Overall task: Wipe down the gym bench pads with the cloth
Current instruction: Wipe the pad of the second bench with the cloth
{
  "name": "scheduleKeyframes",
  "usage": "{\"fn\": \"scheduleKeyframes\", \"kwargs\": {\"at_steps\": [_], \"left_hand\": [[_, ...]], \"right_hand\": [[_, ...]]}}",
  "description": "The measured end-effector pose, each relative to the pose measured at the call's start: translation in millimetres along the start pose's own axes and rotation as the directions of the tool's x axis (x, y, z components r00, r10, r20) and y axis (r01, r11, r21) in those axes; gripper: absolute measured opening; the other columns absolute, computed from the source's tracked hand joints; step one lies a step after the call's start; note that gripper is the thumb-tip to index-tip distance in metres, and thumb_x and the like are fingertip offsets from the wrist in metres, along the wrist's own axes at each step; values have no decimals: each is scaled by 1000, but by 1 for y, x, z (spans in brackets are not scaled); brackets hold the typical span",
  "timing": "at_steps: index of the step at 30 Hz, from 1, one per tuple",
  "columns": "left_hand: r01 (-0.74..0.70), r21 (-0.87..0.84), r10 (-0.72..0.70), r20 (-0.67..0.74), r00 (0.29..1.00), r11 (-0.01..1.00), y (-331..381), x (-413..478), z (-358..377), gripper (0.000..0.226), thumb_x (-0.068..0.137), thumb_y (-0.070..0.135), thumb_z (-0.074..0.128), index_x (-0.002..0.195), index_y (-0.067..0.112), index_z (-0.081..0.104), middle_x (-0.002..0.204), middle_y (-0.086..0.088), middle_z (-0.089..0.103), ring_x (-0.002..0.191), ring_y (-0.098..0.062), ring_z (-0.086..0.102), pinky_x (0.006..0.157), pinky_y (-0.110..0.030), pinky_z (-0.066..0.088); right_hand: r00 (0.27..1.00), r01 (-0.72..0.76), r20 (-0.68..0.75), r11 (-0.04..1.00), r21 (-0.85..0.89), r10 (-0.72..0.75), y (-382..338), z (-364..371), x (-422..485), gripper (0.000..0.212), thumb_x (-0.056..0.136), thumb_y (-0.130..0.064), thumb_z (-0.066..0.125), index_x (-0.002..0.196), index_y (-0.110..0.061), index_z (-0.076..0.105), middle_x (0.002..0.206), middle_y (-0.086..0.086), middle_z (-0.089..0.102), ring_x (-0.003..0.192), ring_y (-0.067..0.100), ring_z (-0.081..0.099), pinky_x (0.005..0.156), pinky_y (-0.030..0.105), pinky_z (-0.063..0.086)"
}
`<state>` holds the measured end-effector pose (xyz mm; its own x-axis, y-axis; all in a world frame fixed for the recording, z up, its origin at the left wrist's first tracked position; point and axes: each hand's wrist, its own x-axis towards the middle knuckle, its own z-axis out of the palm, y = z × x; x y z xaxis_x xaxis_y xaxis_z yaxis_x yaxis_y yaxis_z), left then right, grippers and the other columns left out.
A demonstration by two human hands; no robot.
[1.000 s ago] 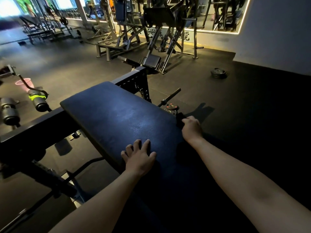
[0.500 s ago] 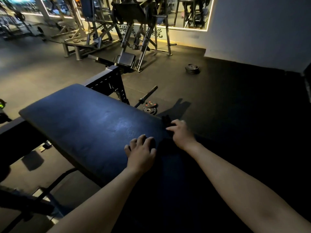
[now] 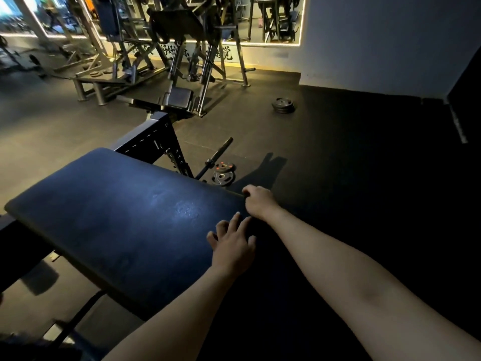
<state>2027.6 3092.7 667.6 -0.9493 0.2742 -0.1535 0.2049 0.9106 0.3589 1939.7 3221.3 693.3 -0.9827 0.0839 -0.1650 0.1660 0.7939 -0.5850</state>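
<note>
Two hands: both at the near right end of the bench pad (image 3: 117, 212), close together, not touching, right ahead of left.
Left hand (image 3: 233, 246): palm down, resting on the pad; fingers straight, grip spread, nothing visible in it.
Right hand (image 3: 260, 201): knuckles up at the pad's far right edge, fingers curled downward; grip either pressed together or pinching something dark, cannot tell which.
Bench pad: dark blue, broad, running up and away to the left; pale scuffed patch (image 3: 186, 211) near the middle, just ahead of the left hand.
Cloth: not made out; right end of the pad in deep shadow, so possibly under or inside the right hand, cannot tell.
Step in hand: judged a wiping pass along the pad's right edge, or a gathering of the cloth there; share of the surface already wiped not readable.
Next move calls for: cloth flat under the palm, steady pressure, long overlapping strokes leftward toward the far end, edges and corners included; left hand likely useful as a brace.
Surroundings: weight plates (image 3: 222, 175) and barbell (image 3: 217, 156) on the floor (image 3: 338, 152) just beyond the pad's right edge; steel frame (image 3: 153, 144) behind the pad.
</note>
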Motion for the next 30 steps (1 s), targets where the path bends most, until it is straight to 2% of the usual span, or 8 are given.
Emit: {"fn": "scheduleKeyframes", "kwargs": {"at_steps": [5,9,12,14,18,21,25,30], "left_hand": [[-13,-18,14,57,998,1000,8,19,-5,59,99,51,35,154,46,15,168,7,4,148,-26,0,114,-53,8],[-26,12,25,32,999,1000,5,20,0,59,98,53,30,154,46,13,167,7,3,146,-28,0,112,-52,9],[-21,17,21,11,1000,1000,4,22,1,62,94,56,27,153,47,13,167,7,4,145,-27,1,111,-51,9],[-13,29,14,-9,1000,999,6,22,2,60,96,53,30,154,46,15,167,8,5,144,-27,2,111,-51,8],[-29,31,29,-23,999,999,6,21,2,60,96,53,32,153,46,16,167,7,5,144,-27,2,112,-51,8],[-35,29,36,-17,999,999,5,22,2,60,96,53,32,154,45,16,167,7,5,144,-27,2,111,-51,9],[-40,16,41,-17,999,999,2,23,4,60,96,53,31,154,46,15,167,7,7,143,-27,3,111,-52,9],[-36,14,36,-41,998,999,3,19,5,60,95,49,33,153,45,20,167,6,10,143,-28,7,109,-51,10]], "right_hand": [[985,-174,-24,983,-62,173,23,-15,3,32,95,-22,43,114,-22,69,122,8,65,113,30,59,97,44,49],[913,-405,1,904,-136,409,74,-41,-14,28,92,-24,50,111,-19,70,117,11,64,108,33,60,93,42,50],[863,-496,23,855,-153,505,94,-54,-17,29,90,-28,53,111,-18,70,122,11,62,111,34,59,95,43,49],[882,-463,22,875,-141,470,84,-50,-9,32,91,-28,54,114,-15,70,125,13,63,115,34,58,95,39,48],[966,-258,13,966,34,258,32,-24,6,31,96,-18,46,113,-18,72,125,9,66,119,30,58,104,41,45],[981,-190,-25,980,53,191,4,-8,10,31,96,-13,45,112,-20,71,123,8,66,118,29,58,103,42,46],[965,-257,-59,966,-10,256,16,-9,-1,25,96,-19,50,110,-24,70,118,6,64,112,28,60,93,45,51],[877,-470,-196,869,-157,439,66,-35,-38,26,93,-20,51,112,-19,69,120,10,63,112,33,58,96,46,49]]}}
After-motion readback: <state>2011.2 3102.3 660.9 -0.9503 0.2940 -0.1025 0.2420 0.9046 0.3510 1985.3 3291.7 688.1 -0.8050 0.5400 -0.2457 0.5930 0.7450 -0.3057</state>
